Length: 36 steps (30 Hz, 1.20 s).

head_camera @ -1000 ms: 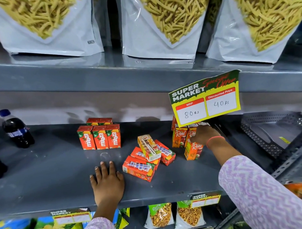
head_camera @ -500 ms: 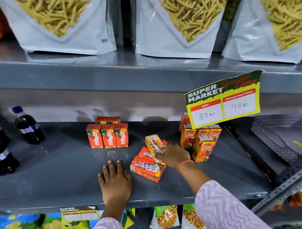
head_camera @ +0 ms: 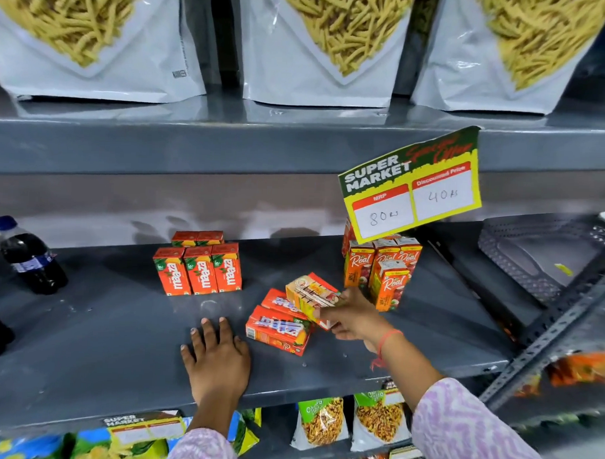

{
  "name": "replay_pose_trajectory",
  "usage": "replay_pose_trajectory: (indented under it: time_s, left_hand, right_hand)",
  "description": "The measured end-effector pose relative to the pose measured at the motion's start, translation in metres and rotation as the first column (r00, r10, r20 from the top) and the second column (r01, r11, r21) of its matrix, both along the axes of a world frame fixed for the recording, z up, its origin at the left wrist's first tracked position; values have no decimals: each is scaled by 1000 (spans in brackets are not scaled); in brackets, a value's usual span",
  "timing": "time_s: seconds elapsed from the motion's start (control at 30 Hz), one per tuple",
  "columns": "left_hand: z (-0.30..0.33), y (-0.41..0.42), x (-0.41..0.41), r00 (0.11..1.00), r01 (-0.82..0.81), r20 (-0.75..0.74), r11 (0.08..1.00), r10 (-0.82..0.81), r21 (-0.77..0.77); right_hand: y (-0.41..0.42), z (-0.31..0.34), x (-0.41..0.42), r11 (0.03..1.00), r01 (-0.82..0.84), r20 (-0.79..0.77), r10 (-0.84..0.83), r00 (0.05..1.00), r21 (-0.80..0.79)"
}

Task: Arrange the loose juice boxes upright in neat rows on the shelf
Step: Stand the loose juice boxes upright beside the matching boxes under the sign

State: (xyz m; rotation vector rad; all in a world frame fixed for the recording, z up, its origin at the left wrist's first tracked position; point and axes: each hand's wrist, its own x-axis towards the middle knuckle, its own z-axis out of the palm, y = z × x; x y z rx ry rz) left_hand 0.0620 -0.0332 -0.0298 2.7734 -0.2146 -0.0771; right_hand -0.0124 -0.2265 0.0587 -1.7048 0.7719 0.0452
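On the grey shelf (head_camera: 101,342) a few loose orange juice boxes (head_camera: 278,329) lie flat in a small heap at the middle. My right hand (head_camera: 354,317) grips the topmost juice box (head_camera: 311,295), which is tilted on the heap. Flat on the shelf near its front edge rests my left hand (head_camera: 217,360), fingers spread, holding nothing. Upright Maaza boxes (head_camera: 198,268) stand in a row at the left, with more behind. Upright Real boxes (head_camera: 382,270) stand in a group at the right.
A yellow price sign (head_camera: 412,188) hangs over the Real boxes. Dark cola bottles (head_camera: 29,256) stand at the far left. A perforated grey tray (head_camera: 540,254) sits at the right. White snack bags (head_camera: 321,44) fill the upper shelf; more snack packs (head_camera: 322,422) sit below.
My right hand left the Real boxes at the right, moved left to the heap and closed on the top box. My left hand stayed flat on the shelf.
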Motion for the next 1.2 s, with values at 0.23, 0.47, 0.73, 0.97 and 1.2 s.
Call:
replay_pose_trajectory:
  time_s: [0.23,0.47,0.73,0.97,1.2]
  left_hand:
    - [3,-1,1,1000,8,-23,1000,-8,24]
    - [7,-1,6,999,-3,-49,999,5,35]
    - [7,0,5,999,-17,-45,1000,17,14]
    - [5,-2,6,998,-36,-45,999,37,14]
    - [6,-3,5,998,-41,-39,999,42,17]
  right_hand:
    - [-52,13,-54,975,52,63,-67,996,218]
    - [-105,43,-87,999,-6,-78,2,997,-46]
    - [-145,70,-52,625,-208,-283,-21,959,-752]
    - [-174,53,-32,683,-234,-219,110,969,-692]
    - [-187,49,-32,685,-239,-217,121,969,-688]
